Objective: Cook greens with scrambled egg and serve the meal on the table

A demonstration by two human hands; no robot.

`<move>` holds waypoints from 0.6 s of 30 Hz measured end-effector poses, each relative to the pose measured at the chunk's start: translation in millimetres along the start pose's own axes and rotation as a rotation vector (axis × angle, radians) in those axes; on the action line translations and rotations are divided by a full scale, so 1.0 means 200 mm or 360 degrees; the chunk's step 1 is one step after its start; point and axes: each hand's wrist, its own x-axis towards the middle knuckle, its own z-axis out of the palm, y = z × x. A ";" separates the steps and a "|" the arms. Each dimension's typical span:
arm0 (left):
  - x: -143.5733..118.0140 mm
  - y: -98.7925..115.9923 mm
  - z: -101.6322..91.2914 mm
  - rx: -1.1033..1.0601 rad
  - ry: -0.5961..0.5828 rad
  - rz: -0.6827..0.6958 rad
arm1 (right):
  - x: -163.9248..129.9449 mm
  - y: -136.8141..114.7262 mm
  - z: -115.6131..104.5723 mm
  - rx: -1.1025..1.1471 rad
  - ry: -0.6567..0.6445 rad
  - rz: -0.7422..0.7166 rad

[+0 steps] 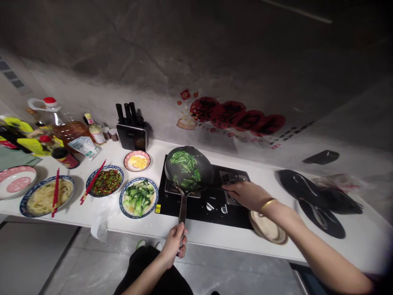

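Note:
A dark wok (206,164) sits tilted over the left burner, with chopped green vegetables (184,162) in it. My right hand (245,193), with a gold bangle at the wrist, is closed around the wok's black handle at its right side. Below the wok, my left hand (176,243) grips the long handle of a metal spatula (182,209). The spatula's upper end reaches the near rim of the wok, and its blade cannot be made out clearly. Under the wok is a black gas hob (184,209) with two silver knobs.
Left of the hob stand plates of leafy greens (139,196), chopped peppers (106,182) and noodles (49,196), plus a small egg dish (137,161). Behind are a knife block (132,137) and an oil jug (66,127). Rightward are a pale bowl (268,227) and dark lids (322,219).

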 end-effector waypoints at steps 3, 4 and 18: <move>0.00 0.00 0.00 0.0014 0.0012 0.0015 | 0.15 -0.09 0.08 0.0070 0.0192 0.0177; 0.00 0.00 0.00 0.0015 0.0019 0.0016 | 0.20 -0.11 0.10 0.0109 0.0262 0.0216; 0.01 0.00 0.01 0.0029 0.0037 0.0027 | 0.23 -0.20 0.12 -0.0246 0.0302 -0.0075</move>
